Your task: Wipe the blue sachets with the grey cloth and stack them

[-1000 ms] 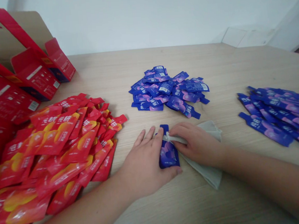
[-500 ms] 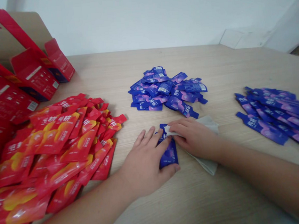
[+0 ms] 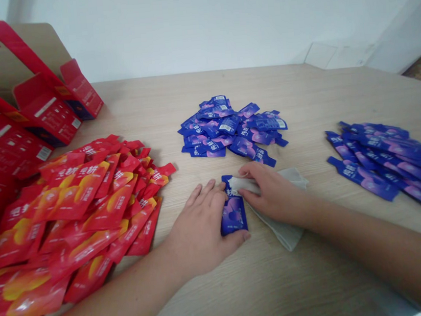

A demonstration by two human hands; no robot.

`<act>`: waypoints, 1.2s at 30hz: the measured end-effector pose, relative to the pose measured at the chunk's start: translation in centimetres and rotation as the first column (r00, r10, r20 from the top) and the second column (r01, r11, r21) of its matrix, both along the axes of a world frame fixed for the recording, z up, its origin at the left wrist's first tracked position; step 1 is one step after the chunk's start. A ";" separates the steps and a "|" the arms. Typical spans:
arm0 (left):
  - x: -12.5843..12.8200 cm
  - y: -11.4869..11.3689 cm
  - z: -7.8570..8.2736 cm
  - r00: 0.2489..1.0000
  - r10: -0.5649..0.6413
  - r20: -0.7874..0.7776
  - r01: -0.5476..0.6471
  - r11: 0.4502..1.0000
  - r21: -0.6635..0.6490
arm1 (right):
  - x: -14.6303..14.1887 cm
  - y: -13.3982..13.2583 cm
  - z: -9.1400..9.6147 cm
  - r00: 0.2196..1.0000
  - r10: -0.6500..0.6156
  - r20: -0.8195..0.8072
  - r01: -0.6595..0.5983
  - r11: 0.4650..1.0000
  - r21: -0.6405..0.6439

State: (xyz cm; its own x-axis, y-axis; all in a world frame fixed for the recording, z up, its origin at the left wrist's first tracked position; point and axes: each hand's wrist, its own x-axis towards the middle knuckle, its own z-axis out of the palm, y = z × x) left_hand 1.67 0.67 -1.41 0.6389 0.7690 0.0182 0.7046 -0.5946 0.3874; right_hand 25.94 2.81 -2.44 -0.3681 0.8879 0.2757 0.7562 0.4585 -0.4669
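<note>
One blue sachet (image 3: 233,215) lies flat on the table, its narrow neck pointing away from me. My left hand (image 3: 203,222) rests along its left side, fingers stretched out, with the thumb near the sachet's bottom edge. In my right hand (image 3: 272,192) a pale cloth (image 3: 287,235) is gripped between thumb and fingers. A bunched end of this cloth touches the sachet's upper right part, and the rest trails on the table under and behind the hand.
Red sachets (image 3: 89,208) lie heaped on the left, before red cartons (image 3: 55,110) and a larger open box (image 3: 38,40). One pile of blue sachets (image 3: 230,127) sits ahead, another blue pile (image 3: 383,157) at the right. A white wall (image 3: 202,26) stands behind the wooden table (image 3: 147,104).
My right hand has lifted its fingers slightly off the sachet's neck and uncovered more of its face. My left index finger has drawn back to the left. The view has shifted a little.
</note>
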 end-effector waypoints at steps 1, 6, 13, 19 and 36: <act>0.0 0.0 0.0 1.000 -0.001 -0.002 0.001 1.000 0.000 | 0.0 0.0 0.0 1.000 -0.013 0.006 0.013 1.000 -0.003; 0.1 0.1 0.2 1.000 0.000 -0.008 0.000 1.000 0.008 | -0.1 -0.4 1.0 0.971 0.094 0.221 -0.100 0.995 0.017; 0.0 -0.1 0.1 1.000 0.009 0.016 -0.009 1.000 0.028 | -0.2 -0.8 1.8 0.896 0.201 0.395 -0.238 0.970 0.046; -0.2 -0.1 0.0 0.999 -0.005 0.034 0.003 0.999 0.054 | -0.2 -0.4 1.2 0.945 0.188 0.266 -0.204 0.979 0.032; -0.6 -0.2 0.2 0.998 -0.041 0.053 0.037 0.998 0.058 | 0.1 0.0 0.4 0.972 0.172 0.162 -0.176 0.984 0.010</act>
